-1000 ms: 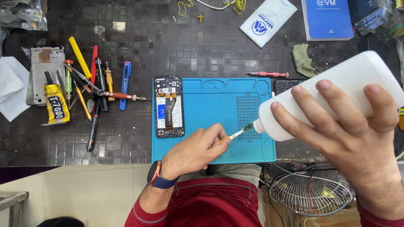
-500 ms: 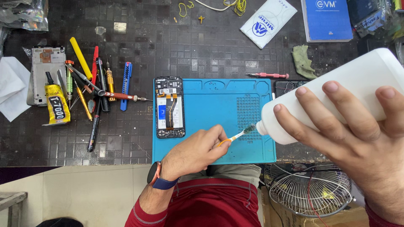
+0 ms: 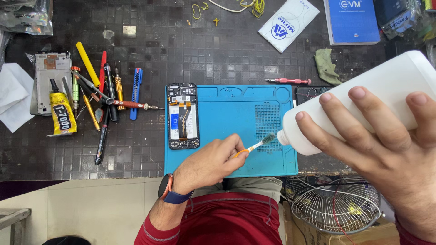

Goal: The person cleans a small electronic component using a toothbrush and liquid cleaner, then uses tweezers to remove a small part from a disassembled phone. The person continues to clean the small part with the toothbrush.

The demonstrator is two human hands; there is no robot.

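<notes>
My left hand [image 3: 209, 165], with a watch on its wrist, grips a small orange-handled brush [image 3: 259, 144] above a blue work mat [image 3: 236, 113]. The bristles touch the nozzle of a white plastic bottle [image 3: 363, 97]. My right hand [image 3: 386, 154] holds that bottle tilted, nozzle pointing left and down, near the mat's right edge. An opened phone [image 3: 182, 116] with its back off lies upright on the mat's left side, apart from both hands.
Several screwdrivers and pens [image 3: 104, 100] and a yellow glue tube [image 3: 61, 113] lie left of the mat. A red screwdriver [image 3: 288, 81], a green cloth [image 3: 326, 66], a white packet [image 3: 288, 22] and a blue booklet [image 3: 352, 20] lie behind it. A wire fan guard [image 3: 334, 204] sits below the table edge.
The bottle and my right hand have drifted slightly right and closer to the camera. My left hand kept the brush tip at the nozzle, following it a little to the right.
</notes>
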